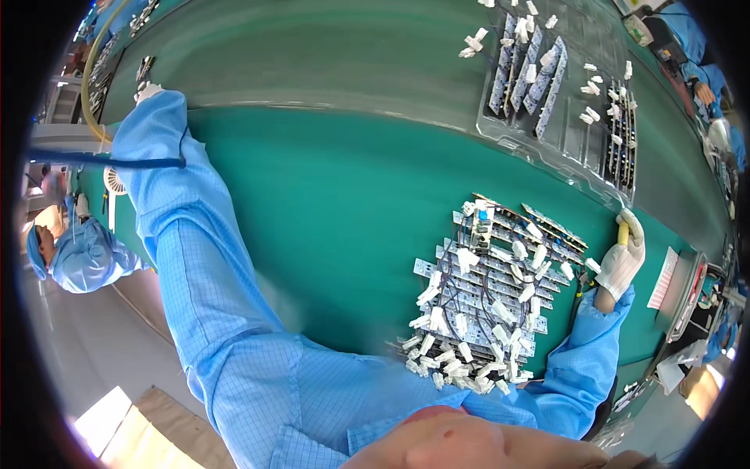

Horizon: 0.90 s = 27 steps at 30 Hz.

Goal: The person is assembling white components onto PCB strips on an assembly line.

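Looks part done: some strips [553, 87] in tray [576, 125], big pile [486, 285] on worktop [351, 219]. Left hand [148, 93], right hand [623, 262]: can't tell if fingers apart.

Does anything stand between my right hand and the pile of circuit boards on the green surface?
Yes, low things: a white connector and a black-and-yellow item lie between the right hand and the circuit boards. I cannot tell what that item is. Nothing taller is visible in the gap.

- Head view: fisheye, from above the near side of the green worktop [328, 195], facing down.
- Range: close; worktop central in view.
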Each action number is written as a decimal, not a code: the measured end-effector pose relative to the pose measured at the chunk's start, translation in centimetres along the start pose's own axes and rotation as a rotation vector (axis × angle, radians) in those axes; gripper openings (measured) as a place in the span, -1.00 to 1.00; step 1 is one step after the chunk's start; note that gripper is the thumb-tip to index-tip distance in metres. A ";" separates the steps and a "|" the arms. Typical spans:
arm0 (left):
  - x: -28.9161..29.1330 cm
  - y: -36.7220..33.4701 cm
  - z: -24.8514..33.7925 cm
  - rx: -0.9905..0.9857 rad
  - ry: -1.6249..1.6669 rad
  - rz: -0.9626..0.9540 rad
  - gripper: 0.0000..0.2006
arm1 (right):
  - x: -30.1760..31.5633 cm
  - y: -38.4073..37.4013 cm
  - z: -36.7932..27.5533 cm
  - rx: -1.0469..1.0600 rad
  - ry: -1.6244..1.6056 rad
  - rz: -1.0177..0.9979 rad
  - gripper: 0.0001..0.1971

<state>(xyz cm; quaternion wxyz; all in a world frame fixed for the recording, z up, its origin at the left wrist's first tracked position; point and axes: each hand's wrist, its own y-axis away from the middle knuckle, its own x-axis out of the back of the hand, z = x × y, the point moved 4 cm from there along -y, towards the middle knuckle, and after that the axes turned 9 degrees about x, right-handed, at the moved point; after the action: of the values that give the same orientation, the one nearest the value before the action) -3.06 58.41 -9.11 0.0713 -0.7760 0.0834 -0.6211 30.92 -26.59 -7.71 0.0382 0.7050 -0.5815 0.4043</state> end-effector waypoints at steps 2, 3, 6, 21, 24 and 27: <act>0.0 -1.7 -2.2 0.098 0.045 0.026 -0.61 | -0.1 -0.1 0.1 0.043 0.018 -0.023 -0.66; 0.6 -2.4 -3.2 0.152 0.067 0.039 -0.60 | -0.5 -0.3 0.3 -0.060 0.010 -0.015 -0.51; 4.5 -2.6 2.3 -0.078 0.111 0.122 -0.60 | -0.3 -0.1 0.0 0.056 -0.010 -0.032 -0.36; 7.9 6.0 4.7 -0.281 0.302 0.448 -0.47 | -0.2 0.5 0.6 0.028 -0.083 -0.050 -0.68; 6.6 9.2 6.2 -0.519 0.389 0.287 -0.41 | -0.3 0.9 0.4 0.052 -0.157 -0.054 -0.62; 12.3 22.3 12.2 -0.897 0.614 0.064 -0.62 | 1.0 1.3 0.2 0.068 -0.174 -0.025 -0.66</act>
<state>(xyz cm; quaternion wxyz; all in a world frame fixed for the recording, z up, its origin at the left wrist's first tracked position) 10.60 34.10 -4.80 -0.2757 -0.5102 0.3808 -0.7202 29.90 -27.85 -7.76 -0.0314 0.7455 -0.5598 0.3603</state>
